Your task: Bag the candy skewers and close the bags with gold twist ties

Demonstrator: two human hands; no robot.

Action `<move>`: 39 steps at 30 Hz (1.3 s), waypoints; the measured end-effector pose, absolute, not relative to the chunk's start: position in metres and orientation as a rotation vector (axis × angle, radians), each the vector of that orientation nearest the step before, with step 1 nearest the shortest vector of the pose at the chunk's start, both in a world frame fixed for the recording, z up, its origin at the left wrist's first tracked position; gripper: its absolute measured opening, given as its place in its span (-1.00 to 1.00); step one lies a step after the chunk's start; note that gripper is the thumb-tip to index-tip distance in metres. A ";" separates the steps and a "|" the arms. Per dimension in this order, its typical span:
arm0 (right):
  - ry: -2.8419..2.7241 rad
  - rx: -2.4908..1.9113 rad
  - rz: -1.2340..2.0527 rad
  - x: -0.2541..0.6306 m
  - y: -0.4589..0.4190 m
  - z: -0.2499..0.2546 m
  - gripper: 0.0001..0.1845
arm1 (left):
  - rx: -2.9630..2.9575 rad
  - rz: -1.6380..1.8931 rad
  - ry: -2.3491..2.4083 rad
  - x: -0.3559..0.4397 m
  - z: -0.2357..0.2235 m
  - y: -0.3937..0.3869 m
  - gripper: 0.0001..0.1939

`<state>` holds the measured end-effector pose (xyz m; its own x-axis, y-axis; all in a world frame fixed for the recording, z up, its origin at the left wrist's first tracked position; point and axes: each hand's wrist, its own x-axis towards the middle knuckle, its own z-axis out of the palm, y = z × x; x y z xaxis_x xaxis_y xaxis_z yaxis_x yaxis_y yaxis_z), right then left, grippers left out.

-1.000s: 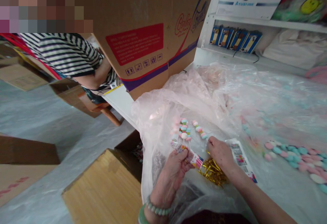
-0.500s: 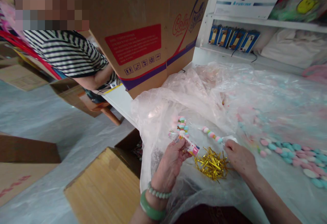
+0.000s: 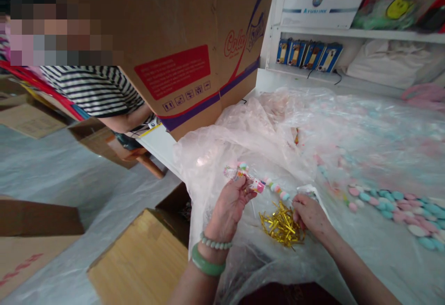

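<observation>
Gripping a clear plastic sleeve (image 3: 241, 176) with a pink printed end, the left hand (image 3: 229, 208) curls its fingers (image 3: 239, 193) closed around it, above a beaded bracelet (image 3: 215, 244) and a jade bangle (image 3: 207, 261) on the wrist. A stick of pastel candies (image 3: 276, 190) lies just past the sleeve's printed end, though whether the two touch is hard to tell. The right hand (image 3: 309, 214) sits beside the stick's far end, its fingertips (image 3: 295, 214) drawn narrow near a white paper slip (image 3: 308, 191); whether they pinch anything cannot be told. A tangle of gold twist ties (image 3: 281, 225) lies just below, between the hands, on a crumpled clear plastic sheet (image 3: 243, 133). Rows of loose pink and teal candies (image 3: 392, 207) spread to the right. At upper left stands a cardboard carton (image 3: 174, 50), and beside it shows a co-worker's striped sleeve (image 3: 93, 92).
</observation>
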<state>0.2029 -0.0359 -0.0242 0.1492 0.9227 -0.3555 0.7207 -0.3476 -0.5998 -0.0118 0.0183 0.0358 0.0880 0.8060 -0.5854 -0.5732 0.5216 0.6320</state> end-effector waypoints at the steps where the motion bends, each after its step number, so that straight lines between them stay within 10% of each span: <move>1: -1.664 -2.154 1.028 0.201 -0.033 -0.022 -0.69 | 0.266 1.047 1.064 -0.012 0.036 0.020 -0.92; 20: -1.991 -2.091 0.103 0.222 -0.054 -0.009 -0.74 | 0.137 1.137 1.013 -0.008 0.027 0.032 -0.89; 32: -1.007 -1.535 1.191 0.210 -0.041 0.019 -0.79 | -0.020 1.189 0.978 -0.005 0.025 0.031 -0.87; 39: -1.047 -1.484 1.035 0.183 -0.056 0.042 -0.79 | -0.187 1.147 0.976 0.000 0.034 0.032 -0.84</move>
